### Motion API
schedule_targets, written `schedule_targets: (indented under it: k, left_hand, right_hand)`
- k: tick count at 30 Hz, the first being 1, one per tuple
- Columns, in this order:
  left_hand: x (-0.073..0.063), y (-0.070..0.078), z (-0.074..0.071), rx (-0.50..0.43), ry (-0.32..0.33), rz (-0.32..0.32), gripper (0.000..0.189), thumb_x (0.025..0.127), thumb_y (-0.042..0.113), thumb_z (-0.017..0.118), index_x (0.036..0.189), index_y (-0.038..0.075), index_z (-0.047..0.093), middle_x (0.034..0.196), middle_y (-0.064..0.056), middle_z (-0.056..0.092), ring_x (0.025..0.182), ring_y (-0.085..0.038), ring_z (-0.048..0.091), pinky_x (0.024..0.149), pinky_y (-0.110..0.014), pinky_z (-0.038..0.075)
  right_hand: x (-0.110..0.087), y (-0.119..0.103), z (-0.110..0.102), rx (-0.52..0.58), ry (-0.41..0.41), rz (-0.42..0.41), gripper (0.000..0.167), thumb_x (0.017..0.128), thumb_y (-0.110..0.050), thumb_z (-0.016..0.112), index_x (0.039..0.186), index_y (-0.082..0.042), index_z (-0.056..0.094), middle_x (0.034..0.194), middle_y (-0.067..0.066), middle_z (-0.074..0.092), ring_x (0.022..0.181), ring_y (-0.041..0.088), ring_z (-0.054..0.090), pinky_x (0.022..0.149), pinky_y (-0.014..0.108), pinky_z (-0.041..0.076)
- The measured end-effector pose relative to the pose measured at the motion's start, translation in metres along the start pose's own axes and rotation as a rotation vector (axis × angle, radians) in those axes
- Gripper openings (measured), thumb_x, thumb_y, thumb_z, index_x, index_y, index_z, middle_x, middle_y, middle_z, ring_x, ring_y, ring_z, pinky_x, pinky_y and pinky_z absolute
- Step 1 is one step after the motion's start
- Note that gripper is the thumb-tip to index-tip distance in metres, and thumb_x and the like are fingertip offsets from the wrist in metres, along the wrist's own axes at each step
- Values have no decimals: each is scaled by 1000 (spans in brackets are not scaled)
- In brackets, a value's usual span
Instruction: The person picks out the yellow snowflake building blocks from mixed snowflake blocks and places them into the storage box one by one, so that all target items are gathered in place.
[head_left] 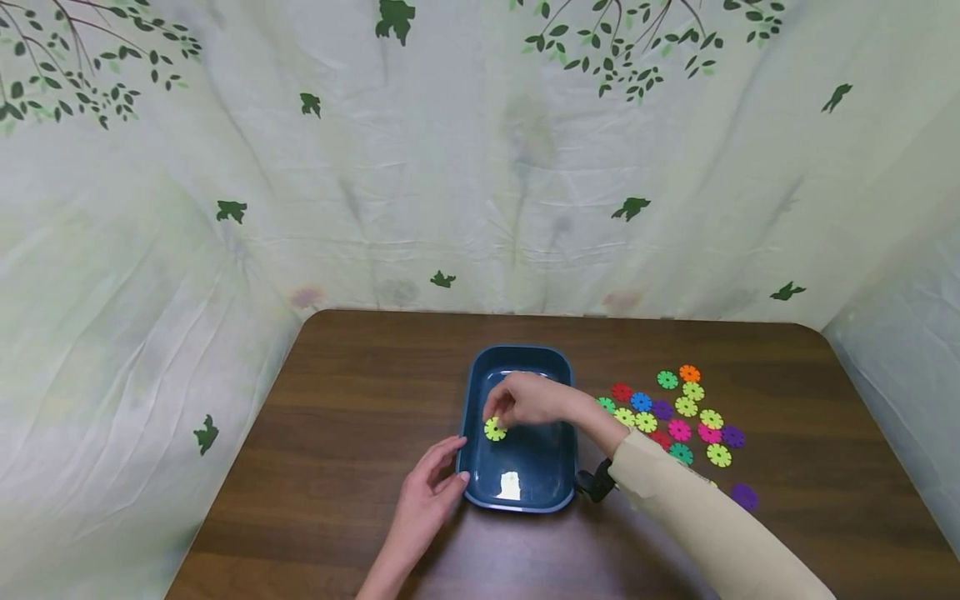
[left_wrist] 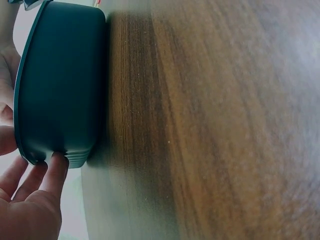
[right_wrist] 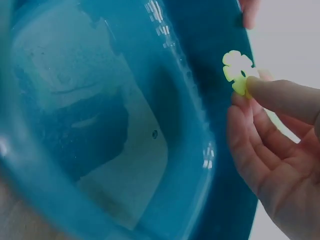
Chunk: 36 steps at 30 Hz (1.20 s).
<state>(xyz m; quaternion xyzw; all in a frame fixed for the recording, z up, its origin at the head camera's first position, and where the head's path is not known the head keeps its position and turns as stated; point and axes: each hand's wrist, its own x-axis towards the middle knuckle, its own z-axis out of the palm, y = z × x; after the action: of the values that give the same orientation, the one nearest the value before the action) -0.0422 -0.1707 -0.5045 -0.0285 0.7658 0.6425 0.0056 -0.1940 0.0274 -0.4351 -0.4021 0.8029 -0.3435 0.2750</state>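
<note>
A dark blue rectangular tray (head_left: pixel 517 492) with raised walls lies on the table. My right hand (head_left: pixel 528 398) is over it, pinching a yellow flower-shaped disc (head_left: pixel 495 429) between thumb and fingers. In the right wrist view the notched disc (right_wrist: pixel 236 70) has a small slot in its middle, and the tray's floor (right_wrist: pixel 90 115) shows bare and shiny. At the tray's left side my left hand (head_left: pixel 427 492) touches the wall with fairly straight fingers. The left wrist view shows its fingertips (left_wrist: pixel 57 162) against the outer wall (left_wrist: pixel 65 75).
Right of the tray, many flower-shaped discs lie loose on the brown table (head_left: pixel 360 400), among them a pink disc (head_left: pixel 679 430), an orange disc (head_left: pixel 689 373) and a purple disc (head_left: pixel 744 497). My right forearm partly covers them. A leaf-print cloth (head_left: pixel 450 167) hangs behind the table.
</note>
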Motion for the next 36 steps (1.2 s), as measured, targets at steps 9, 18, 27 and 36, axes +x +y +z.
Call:
schedule_targets:
  k: [9, 18, 27, 36]
  left_hand:
    - [-1, 1, 1, -3, -4, -32, 44, 91, 2, 68, 132, 15, 61, 141, -8, 50, 127, -33, 50, 97, -36, 47]
    - [0, 2, 1, -8, -7, -16, 44, 90, 2, 68, 132, 13, 61, 141, -8, 50, 125, -33, 52, 97, -37, 47]
    - [1, 1, 0, 12, -6, -11, 43, 90, 0, 68, 131, 13, 62, 139, -6, 52, 124, -32, 53, 97, -35, 48]
    - [1, 0, 0, 3, -3, 9, 44, 89, -2, 68, 131, 9, 61, 138, -7, 52, 124, -33, 53, 96, -33, 49]
  right_hand:
    - [19, 13, 1, 76, -83, 32, 13, 88, -1, 71, 98, -8, 74, 89, 3, 70, 74, 12, 60, 70, 25, 54]
    - [34, 22, 9, 122, -153, 80, 12, 89, -1, 71, 98, -8, 75, 88, 3, 70, 72, 14, 64, 70, 27, 57]
    - [41, 30, 18, 172, -186, 122, 11, 88, 2, 70, 96, -5, 74, 84, 3, 70, 73, 15, 65, 70, 29, 58]
    - [44, 27, 25, 182, -222, 169, 12, 85, 5, 71, 93, -4, 74, 80, 6, 71, 69, 21, 68, 66, 33, 59]
